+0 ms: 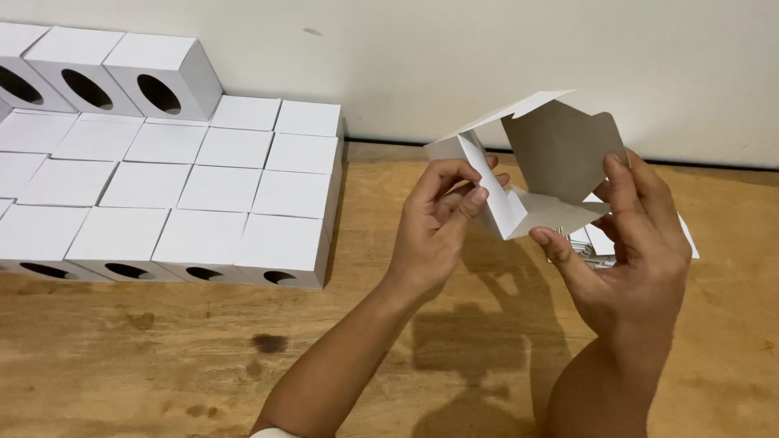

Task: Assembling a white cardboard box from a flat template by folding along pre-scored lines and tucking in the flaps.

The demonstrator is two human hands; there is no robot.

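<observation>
Head view: a half-folded white carton [535, 166] is held above the table [162, 357], pinched by the left hand [442, 219] and right hand [633, 251], near finished boxes [174, 191]. A flap could be creased crookedly if pressed unevenly; the flat sheets [596, 243] beneath are probably more blanks.

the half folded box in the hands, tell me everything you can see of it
The half-folded box is thin white card with a grey-brown inner face, still open, flaps splayed up and outward. It is held tilted in the air above the wooden table. The left hand pinches its left panel; the right hand grips its right flap and lower edge.
</observation>
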